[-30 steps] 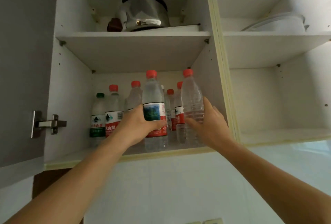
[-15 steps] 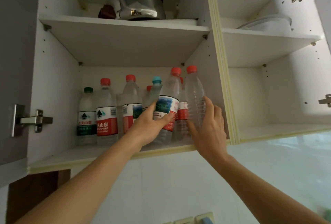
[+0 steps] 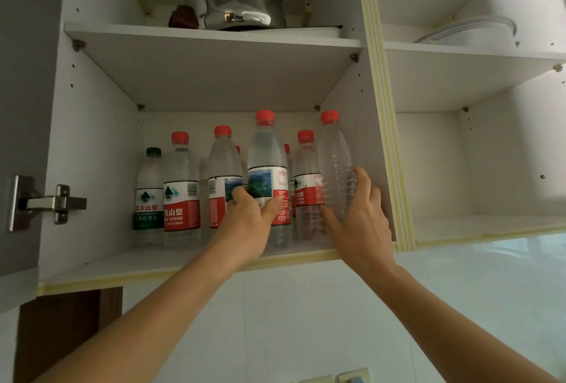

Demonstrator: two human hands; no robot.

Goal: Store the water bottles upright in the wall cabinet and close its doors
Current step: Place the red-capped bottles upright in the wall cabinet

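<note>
The left hand [image 3: 248, 223] grasps a labelled bottle [image 3: 269, 180] at its lower label, fingers and thumb wrapped round it, while the right hand [image 3: 361, 223] holds an unlabelled clear bottle [image 3: 336, 165] low on its ribbed body, thumb on one side and fingers on the other. Both bottles stand upright at the front of the lower shelf [image 3: 122, 263] of the wall cabinet's left compartment, the clear one just beside the right wall; the low grips look meant to steady them as they settle. Behind them and to the left stand more capped bottles, among them a green-capped bottle [image 3: 148, 196] at the far left. On the shelf above sits a steel pot [image 3: 235, 0]. The left door [image 3: 18, 107], carried on its hinge [image 3: 46, 203], stands open, so closing remains to be done.
</note>
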